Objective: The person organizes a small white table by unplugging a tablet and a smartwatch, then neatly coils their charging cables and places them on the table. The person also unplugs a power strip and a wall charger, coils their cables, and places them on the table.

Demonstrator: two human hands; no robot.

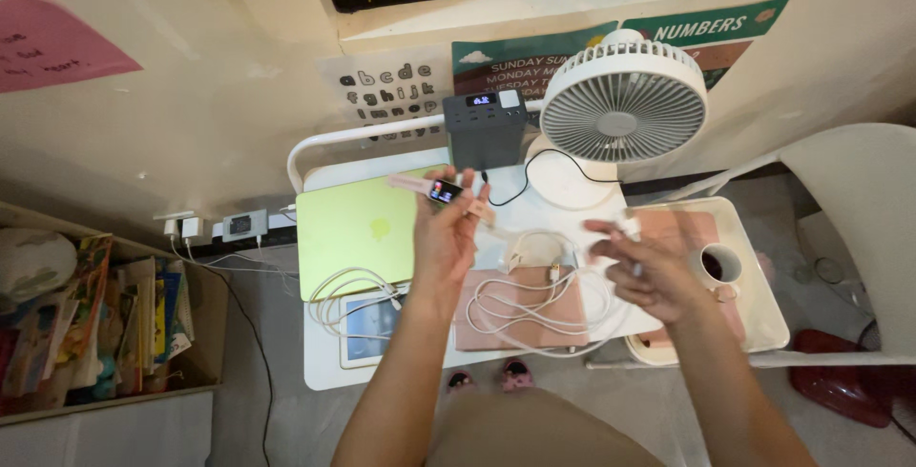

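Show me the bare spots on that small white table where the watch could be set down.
Bare strip on the white table along its front-left edge, beside the tablet. Another between green laptop and fan base. Crowded: white cables cover the pink case.

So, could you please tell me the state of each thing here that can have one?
Smartwatch: screen lit, held up in the left hand.
Right hand: blurred, small white piece at its fingertips; grip unclear.
Laptop: lid closed.
Power station: display lit.
Fan: upright; spinning or not, cannot tell.
Tablet: flat, partly under white cables.
Mug: upright, dark liquid inside.
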